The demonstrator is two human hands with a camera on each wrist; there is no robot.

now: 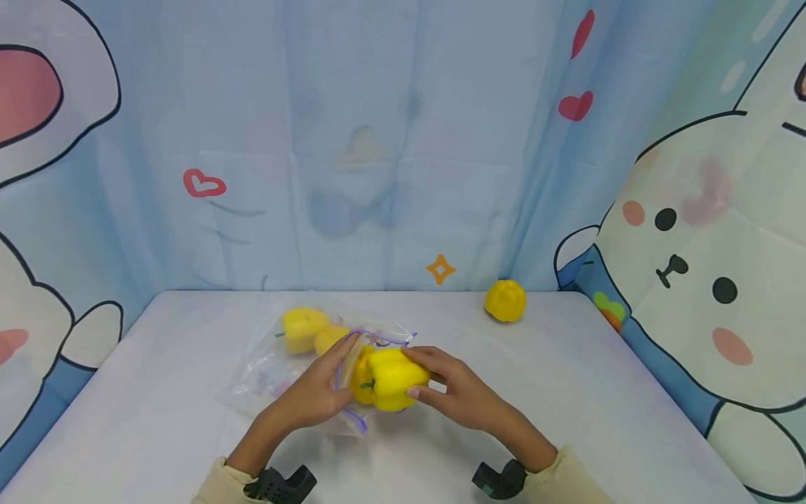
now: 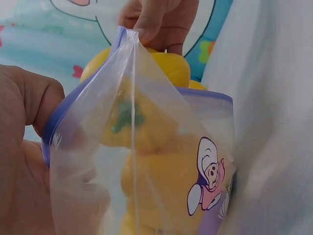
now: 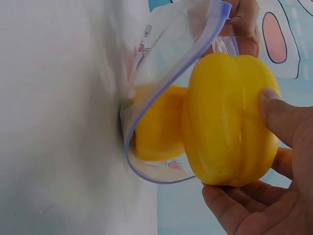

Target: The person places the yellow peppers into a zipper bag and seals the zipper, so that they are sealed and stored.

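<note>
My right hand (image 1: 462, 392) grips a yellow bell pepper (image 1: 397, 381) between thumb and fingers, at the mouth of a clear zip bag (image 1: 252, 383). Its green stem points left, toward the bag. The left hand (image 1: 315, 397) holds the bag by its purple zip edge (image 2: 58, 115), and the mouth stands open. Just inside the mouth is another yellow pepper (image 3: 159, 137), partly behind the held one in the right wrist view. Deeper in the bag lie two more yellow peppers (image 1: 303, 329), seen through the plastic.
One more yellow pepper (image 1: 505, 301) sits alone at the table's back right edge. A white cloth covers the table (image 1: 567, 392). Behind it hangs a blue curtain (image 1: 390, 140) with cartoon animals and hearts.
</note>
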